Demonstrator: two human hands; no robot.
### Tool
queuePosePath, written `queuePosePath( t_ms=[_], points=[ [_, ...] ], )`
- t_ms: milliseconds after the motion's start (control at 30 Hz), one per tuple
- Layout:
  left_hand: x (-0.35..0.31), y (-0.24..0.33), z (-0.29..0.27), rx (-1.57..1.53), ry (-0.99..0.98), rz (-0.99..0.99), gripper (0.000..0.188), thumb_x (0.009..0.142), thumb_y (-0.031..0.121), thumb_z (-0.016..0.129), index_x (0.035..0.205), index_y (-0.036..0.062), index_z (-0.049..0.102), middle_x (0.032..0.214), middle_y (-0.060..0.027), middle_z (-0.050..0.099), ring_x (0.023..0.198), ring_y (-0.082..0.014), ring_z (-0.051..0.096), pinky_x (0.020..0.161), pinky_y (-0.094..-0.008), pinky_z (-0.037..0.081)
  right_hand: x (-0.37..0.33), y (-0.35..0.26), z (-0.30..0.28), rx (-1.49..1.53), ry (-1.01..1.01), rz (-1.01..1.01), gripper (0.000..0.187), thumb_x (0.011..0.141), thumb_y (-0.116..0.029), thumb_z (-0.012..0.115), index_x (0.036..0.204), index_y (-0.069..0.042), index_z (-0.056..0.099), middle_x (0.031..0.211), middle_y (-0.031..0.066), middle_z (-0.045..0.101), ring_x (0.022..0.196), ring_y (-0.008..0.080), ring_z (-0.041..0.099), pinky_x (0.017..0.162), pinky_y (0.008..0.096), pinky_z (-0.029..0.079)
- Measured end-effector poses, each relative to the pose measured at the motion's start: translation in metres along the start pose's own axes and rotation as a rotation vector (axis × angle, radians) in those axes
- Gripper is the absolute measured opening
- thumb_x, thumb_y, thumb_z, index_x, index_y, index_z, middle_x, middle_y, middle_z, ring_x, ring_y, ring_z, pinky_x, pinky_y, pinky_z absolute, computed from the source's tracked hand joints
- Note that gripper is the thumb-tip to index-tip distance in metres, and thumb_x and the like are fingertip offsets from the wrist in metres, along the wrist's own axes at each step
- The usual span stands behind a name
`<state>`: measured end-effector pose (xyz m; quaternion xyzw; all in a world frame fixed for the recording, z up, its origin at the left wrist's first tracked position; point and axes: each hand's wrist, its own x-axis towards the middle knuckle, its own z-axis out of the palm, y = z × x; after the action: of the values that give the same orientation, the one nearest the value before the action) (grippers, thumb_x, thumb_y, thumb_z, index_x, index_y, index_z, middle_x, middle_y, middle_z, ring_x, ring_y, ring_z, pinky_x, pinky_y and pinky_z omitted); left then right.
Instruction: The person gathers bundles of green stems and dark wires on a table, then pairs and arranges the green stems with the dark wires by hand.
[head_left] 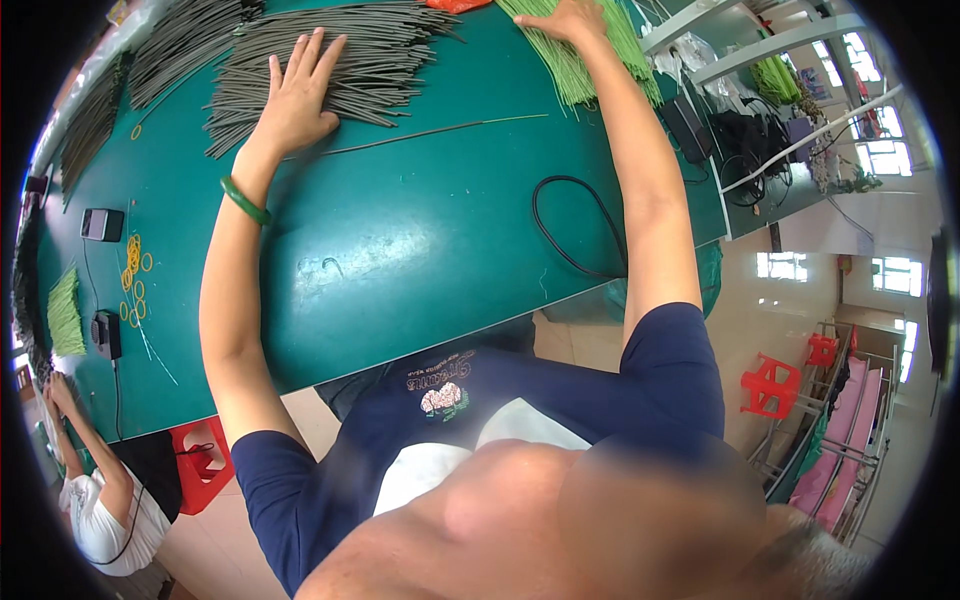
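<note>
My left hand [297, 100] lies with its fingers spread on a wide pile of thin dark grey-brown stems [370, 60]. A green bangle [245, 201] circles that wrist. At the far right of the table, my right hand [572, 20] rests on a pile of thin light-green stems [560, 70]. Its thumb stretches out to the left, and the other fingers are partly cut off by the picture's upper edge. Between the two hands and nearer to me, one long dark stem with a green end [410, 138] lies alone on the green table [400, 230].
More dark stems [190, 45] lie at the far left. Yellow rubber bands [132, 260] and small black devices [102, 224] sit on the left side. A black cable loop [540, 215] lies near my right forearm. A co-worker [115, 500] works at the lower left, beside a red stool [203, 465].
</note>
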<state>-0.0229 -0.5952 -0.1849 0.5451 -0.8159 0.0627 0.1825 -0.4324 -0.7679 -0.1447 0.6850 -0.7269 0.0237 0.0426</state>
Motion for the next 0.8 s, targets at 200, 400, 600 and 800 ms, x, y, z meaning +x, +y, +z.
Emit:
queuePosePath(
  t_ms=[200,400,600,800],
  points=[
    [-0.022,0.049,-0.020,0.178,-0.048,0.171,0.097,0.075,-0.002,0.065,0.162,0.0232,0.030,0.171,-0.0086,0.020,0.158,-0.0306,0.019,0.125,-0.0626,0.018,-0.003,-0.004,-0.007,-0.014,-0.037,0.165,0.093,0.070,-0.050,0.090,0.143,-0.003,0.057,0.146,0.0231,0.056,0.138,0.0397,0.051,0.110,0.0480,0.047],
    [-0.004,0.008,0.009,0.167,0.048,0.054,0.098,0.079,-0.006,0.059,0.165,0.0246,0.022,0.171,-0.0055,0.022,0.156,-0.0312,0.027,0.119,-0.0669,0.030,0.003,-0.017,-0.011,-0.102,-0.144,0.087,0.057,0.076,-0.035,0.086,0.124,-0.006,0.072,0.130,0.0169,0.069,0.121,0.0342,0.066,0.098,0.0448,0.056],
    [0.048,-0.012,0.036,0.310,-0.056,0.029,0.093,0.090,-0.005,0.054,0.166,0.0294,0.015,0.173,-0.0026,0.015,0.156,-0.0378,0.023,0.111,-0.0784,0.030,0.040,0.007,0.029,-0.146,0.066,0.109,0.034,0.085,-0.024,0.078,0.114,-0.006,0.077,0.119,0.0166,0.074,0.111,0.0342,0.072,0.091,0.0463,0.058],
    [0.072,-0.034,0.054,0.406,-0.019,0.042,0.083,0.098,-0.004,0.043,0.166,0.0299,0.012,0.174,-0.0025,0.013,0.156,-0.0378,0.023,0.111,-0.0794,0.030,0.033,-0.018,0.032,-0.081,0.049,0.111,0.023,0.091,-0.016,0.067,0.110,-0.007,0.078,0.117,0.0178,0.075,0.109,0.0344,0.073,0.087,0.0456,0.059]
  ],
)
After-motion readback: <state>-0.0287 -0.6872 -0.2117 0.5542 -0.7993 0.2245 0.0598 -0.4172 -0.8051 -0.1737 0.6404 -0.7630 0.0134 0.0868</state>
